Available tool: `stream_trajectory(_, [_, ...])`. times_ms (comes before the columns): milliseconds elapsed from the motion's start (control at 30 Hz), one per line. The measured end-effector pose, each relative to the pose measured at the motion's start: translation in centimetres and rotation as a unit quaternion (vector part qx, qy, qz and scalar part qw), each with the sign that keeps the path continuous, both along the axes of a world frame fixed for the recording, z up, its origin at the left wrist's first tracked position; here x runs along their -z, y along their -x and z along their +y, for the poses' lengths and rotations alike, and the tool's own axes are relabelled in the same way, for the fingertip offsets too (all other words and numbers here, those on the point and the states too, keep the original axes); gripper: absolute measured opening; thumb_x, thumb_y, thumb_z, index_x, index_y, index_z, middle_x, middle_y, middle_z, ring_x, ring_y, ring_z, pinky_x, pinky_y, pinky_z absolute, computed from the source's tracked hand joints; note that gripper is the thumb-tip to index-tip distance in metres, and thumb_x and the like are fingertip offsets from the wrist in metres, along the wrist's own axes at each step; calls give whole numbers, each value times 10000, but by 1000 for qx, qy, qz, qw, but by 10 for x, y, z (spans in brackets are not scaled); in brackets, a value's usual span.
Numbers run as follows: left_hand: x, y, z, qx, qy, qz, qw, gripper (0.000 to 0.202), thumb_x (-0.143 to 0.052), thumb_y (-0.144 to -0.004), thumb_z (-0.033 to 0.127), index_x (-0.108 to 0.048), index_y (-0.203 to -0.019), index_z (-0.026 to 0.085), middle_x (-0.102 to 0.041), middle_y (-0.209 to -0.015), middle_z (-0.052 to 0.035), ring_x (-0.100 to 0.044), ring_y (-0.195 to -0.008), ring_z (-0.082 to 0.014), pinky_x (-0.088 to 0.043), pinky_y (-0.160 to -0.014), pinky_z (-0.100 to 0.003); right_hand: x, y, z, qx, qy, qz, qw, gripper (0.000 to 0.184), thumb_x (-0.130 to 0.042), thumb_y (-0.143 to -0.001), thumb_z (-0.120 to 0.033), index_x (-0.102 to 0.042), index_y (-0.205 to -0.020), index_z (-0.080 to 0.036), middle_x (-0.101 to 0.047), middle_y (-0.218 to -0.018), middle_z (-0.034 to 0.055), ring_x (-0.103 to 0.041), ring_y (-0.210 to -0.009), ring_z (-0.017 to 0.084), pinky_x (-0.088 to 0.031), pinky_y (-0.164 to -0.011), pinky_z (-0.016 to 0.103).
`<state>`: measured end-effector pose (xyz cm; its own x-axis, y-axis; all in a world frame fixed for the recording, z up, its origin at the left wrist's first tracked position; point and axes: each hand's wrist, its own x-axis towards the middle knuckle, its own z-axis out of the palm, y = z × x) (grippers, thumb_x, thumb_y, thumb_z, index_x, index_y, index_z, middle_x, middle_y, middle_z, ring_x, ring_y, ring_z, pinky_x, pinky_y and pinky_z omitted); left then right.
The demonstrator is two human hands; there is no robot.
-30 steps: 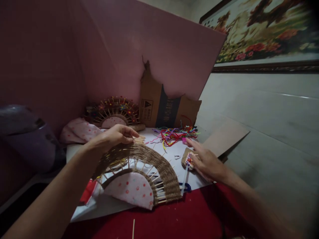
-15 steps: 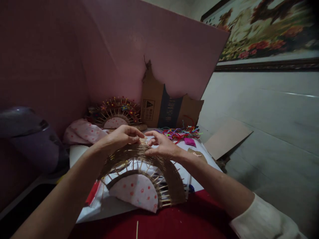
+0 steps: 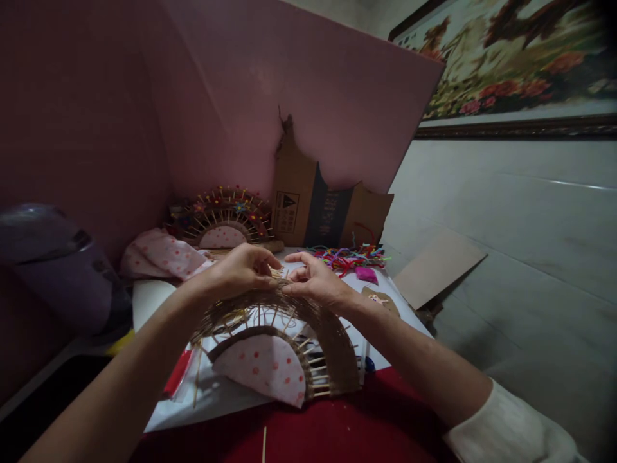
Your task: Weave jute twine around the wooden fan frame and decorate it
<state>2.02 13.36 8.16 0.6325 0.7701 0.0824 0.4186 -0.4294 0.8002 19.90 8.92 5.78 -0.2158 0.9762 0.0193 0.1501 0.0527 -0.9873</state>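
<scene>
A half-round fan (image 3: 337, 341) of thin wooden sticks and woven brown twine stands before me, with a white, red-dotted cloth semicircle (image 3: 263, 370) at its base. At the top of the woven band, my left hand (image 3: 241, 269) bends its fingers over the outer edge, thumb close to the twine. My right hand (image 3: 315, 280) meets it from the other side, its thumb on the band and index finger raised. Both hands seem to pinch the fan's upper edge near the pale stick tips. The exact contact behind the fingers is hidden.
A second fan (image 3: 222, 215) with coloured flowers stands at the back, beside torn cardboard (image 3: 332, 206). Colourful pipe cleaners (image 3: 344, 259) and a pink packet (image 3: 366, 275) lie behind my right hand. Dotted cloth (image 3: 161, 254) is at left; a loose stick (image 3: 264, 444) rests on the red surface (image 3: 337, 431).
My thumbs have come closer together, the right thumb moving slightly up to the band's top edge. The fan has barely moved.
</scene>
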Motion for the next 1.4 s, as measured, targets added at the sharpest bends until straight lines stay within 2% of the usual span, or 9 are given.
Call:
stream_trajectory(133, [3,-1,-2,-27,-147,61,987,243,-640,-622,306,-684,-807,155,-621,-661,-4,-535,-612,-138,-367,-545,-233,-4,0,-1,11,-3,-24,1000,521,-649,-589,-86,-438,-1058,-164,-507,-638,-58,-471,-547,88,-350,-539,232])
stream_trajectory(233, [2,-1,-5,-31,-174,78,981,163,-582,-664,259,-691,-729,157,-639,-640,-9,-544,-591,-132,-359,-534,-229,-4,0,-1,10,-2,-24,1000,531,-639,-589,-82,-431,-1072,-162,-503,-627,-62,-462,-532,86,-335,-523,227])
stream_trajectory(400, [0,-1,-8,-22,-201,76,976,187,-552,-693,260,-696,-731,148,-630,-606,-4,-522,-554,-113,-342,-513,-218,-4,1,0,11,-3,-1,1000,533,-648,-582,-83,-429,-1061,-162,-499,-624,-66,-459,-530,81,-340,-528,227])
stream_trajectory(567, [-1,0,-9,-10,-198,81,977,223,-567,-705,325,-702,-752,154,-638,-631,-11,-529,-577,-121,-347,-521,-218,-4,2,0,18,1,5,1000,531,-638,-585,-74,-425,-1065,-155,-505,-627,-64,-459,-530,78,-330,-521,218])
stream_trajectory(867, [3,-1,-6,-28,-217,89,972,202,-563,-706,301,-702,-743,159,-640,-623,-10,-526,-555,-115,-326,-505,-219,-6,2,-1,7,-23,-31,999,541,-648,-589,-70,-429,-1076,-160,-521,-665,-51,-491,-571,93,-371,-555,232])
stream_trajectory(1100, [3,1,-4,-14,-200,97,975,232,-544,-723,324,-691,-744,146,-620,-619,-11,-515,-567,-119,-320,-508,-220,-6,3,0,4,-54,-57,997,490,-613,-666,-81,-423,-1111,-156,-514,-643,-61,-488,-561,89,-382,-564,232])
stream_trajectory(1167, [3,0,-3,-1,-186,97,978,275,-518,-748,353,-684,-746,135,-603,-612,-11,-495,-559,-117,-316,-504,-222,-11,-2,0,1,-42,-72,997,476,-610,-725,-139,-415,-1158,-144,-552,-677,-33,-531,-614,111,-403,-606,254])
stream_trajectory(1300, [2,-2,-1,6,-166,72,983,362,-450,-800,407,-642,-700,117,-528,-580,2,-440,-547,-108,-302,-489,-218,-19,-12,0,27,-46,-106,993,374,-499,-860,-268,-415,-1193,-120,-632,-738,33,-579,-846,169,-397,-805,329])
stream_trajectory(1400, [0,0,1,-4,-139,33,990,392,-401,-830,431,-601,-690,124,-504,-588,6,-420,-538,-102,-304,-475,-211,-17,-17,0,22,-30,-114,993,437,-532,-844,-279,-392,-1224,-114,-641,-760,44,-573,-844,176,-398,-798,337])
